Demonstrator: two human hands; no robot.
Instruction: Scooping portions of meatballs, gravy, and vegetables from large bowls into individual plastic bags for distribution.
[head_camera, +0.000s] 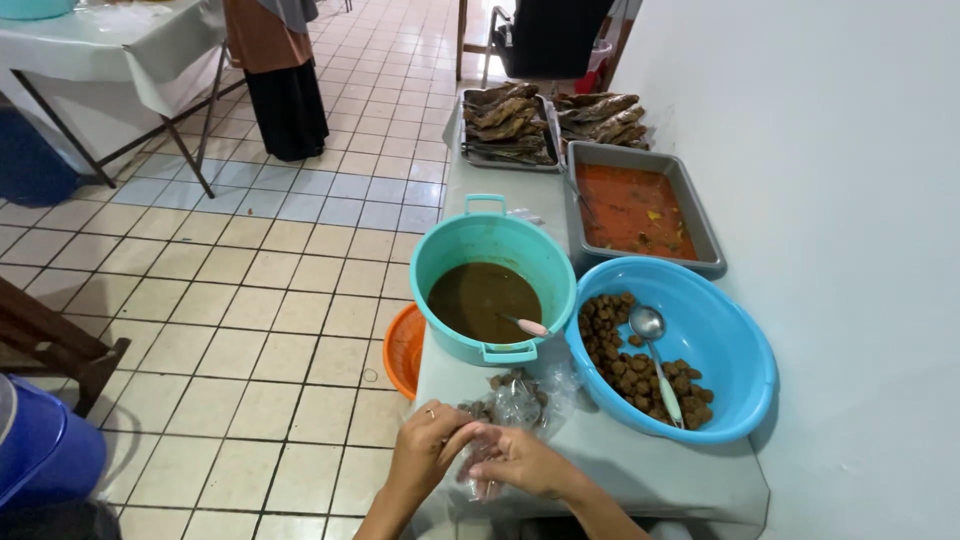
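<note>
While hands (475, 455) pinch plastic bag (520, 405), teal pot (495, 250), blue basin (720, 340) behind

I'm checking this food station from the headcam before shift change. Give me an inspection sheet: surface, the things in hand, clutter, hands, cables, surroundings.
Surface: narrow grey table against a white wall.
Job's things: clear plastic bag held between both hands; filled bags lie just beyond.
Clutter: teal pot of brown sauce with a spoon, blue basin of brown balls with a ladle, grey tray of red curry, two trays of fried fish, orange basket at the table edge.
Hands: left hand and right hand both pinch the bag; a ring on the left.
Cables: nothing seen.
Surroundings: tiled floor, folding table, a person standing behind.
</note>
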